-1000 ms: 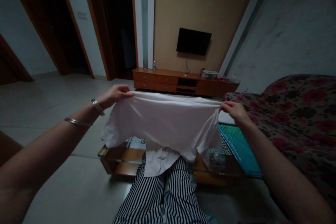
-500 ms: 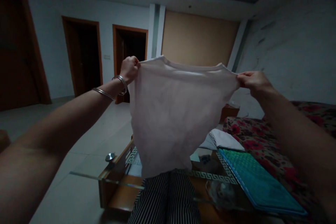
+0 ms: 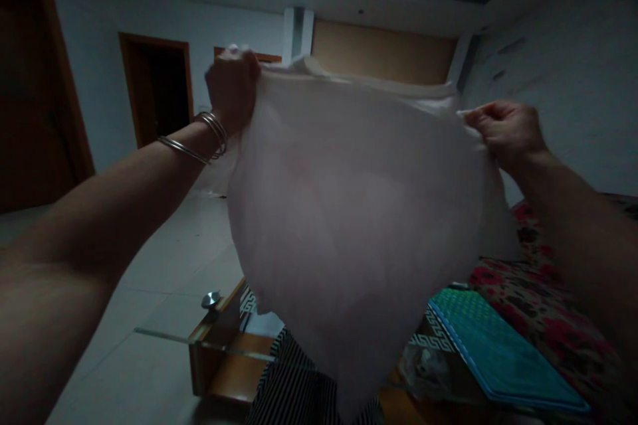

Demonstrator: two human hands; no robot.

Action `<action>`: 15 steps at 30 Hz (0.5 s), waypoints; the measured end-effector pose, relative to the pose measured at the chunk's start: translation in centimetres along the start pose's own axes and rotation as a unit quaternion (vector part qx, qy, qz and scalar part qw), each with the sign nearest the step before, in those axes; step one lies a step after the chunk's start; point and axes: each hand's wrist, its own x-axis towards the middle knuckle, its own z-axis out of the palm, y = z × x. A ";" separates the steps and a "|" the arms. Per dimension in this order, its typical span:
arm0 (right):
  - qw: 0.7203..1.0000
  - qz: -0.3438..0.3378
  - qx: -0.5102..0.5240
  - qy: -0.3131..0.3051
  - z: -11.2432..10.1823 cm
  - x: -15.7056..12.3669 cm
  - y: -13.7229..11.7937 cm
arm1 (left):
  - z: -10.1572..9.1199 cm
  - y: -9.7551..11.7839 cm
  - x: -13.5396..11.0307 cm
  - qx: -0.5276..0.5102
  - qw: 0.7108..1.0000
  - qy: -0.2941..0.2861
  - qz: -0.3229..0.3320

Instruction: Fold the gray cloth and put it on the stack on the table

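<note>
A thin white cloth garment point(image 3: 349, 232) hangs spread out in front of me, billowing toward the bottom. My left hand point(image 3: 232, 86) grips its upper left edge, with several metal bangles point(image 3: 212, 139) on that wrist. My right hand point(image 3: 506, 133) pinches the upper right edge between fingers and thumb. Below the cloth, my black-and-white striped trousers point(image 3: 294, 378) show, partly hidden by it.
A glass-topped wooden coffee table point(image 3: 224, 352) stands below the cloth, and a teal quilted mat point(image 3: 503, 352) lies beyond it. A red floral sofa point(image 3: 543, 299) runs along the right. Tiled floor point(image 3: 149, 299) lies to the left; a dark doorway point(image 3: 157, 86) stands behind.
Both hands have risen and moved apart, lifting the garment higher and pulling it wider. The cloth now billows, and the view has tilted up from the low cabinet to the ceiling.
</note>
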 end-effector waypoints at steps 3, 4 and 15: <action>0.999 0.007 -0.005 0.034 0.5 -0.7 0.9 | 1.8 -0.8 -0.6 -0.010 0.999 -0.052 0.013; 0.999 0.017 -0.009 0.039 0.7 -0.8 1.3 | 2.6 -1.2 -0.8 -0.008 0.998 -0.059 0.016; 0.981 0.169 -0.053 -0.079 6.3 -1.8 8.9 | 15.1 -1.7 -3.0 -0.059 0.958 -0.272 -0.072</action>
